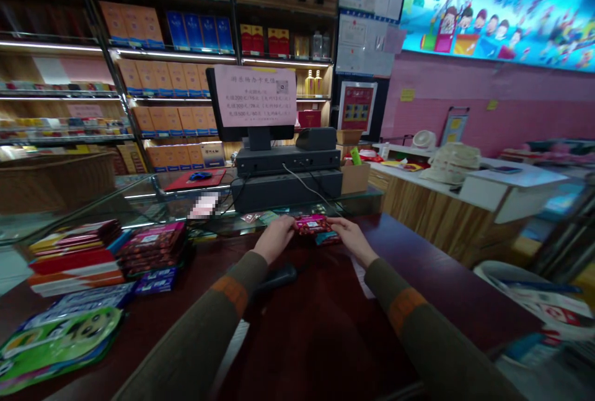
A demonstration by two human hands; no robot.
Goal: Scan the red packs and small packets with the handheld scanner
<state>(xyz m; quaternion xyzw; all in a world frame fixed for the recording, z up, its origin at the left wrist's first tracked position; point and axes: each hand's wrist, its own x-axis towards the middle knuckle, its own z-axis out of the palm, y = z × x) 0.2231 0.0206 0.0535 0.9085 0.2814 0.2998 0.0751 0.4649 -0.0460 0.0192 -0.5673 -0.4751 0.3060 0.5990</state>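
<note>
A small dark red and pink snack packet [312, 225] is stretched between my two hands above the far part of the dark wooden table [316, 326]. My left hand [276, 237] grips its left end, fingers closed. At the other end my right hand [352, 238] pinches the packet's right edge. Just under it a blue-edged packet [328, 238] shows in part; whether it touches my fingers I cannot tell. Below my left wrist lies a black handheld device [279, 278], partly covered by my sleeve. A white paper [363, 277] lies beside my right wrist.
Stacked dark red packets [152, 246] stand left, beside a red and white box [77, 268] with packets on top. A green panda bag [65, 342] lies nearer. Behind the hands stands a monitor [255, 103] on a glass counter. A white bin [539, 295] is at right.
</note>
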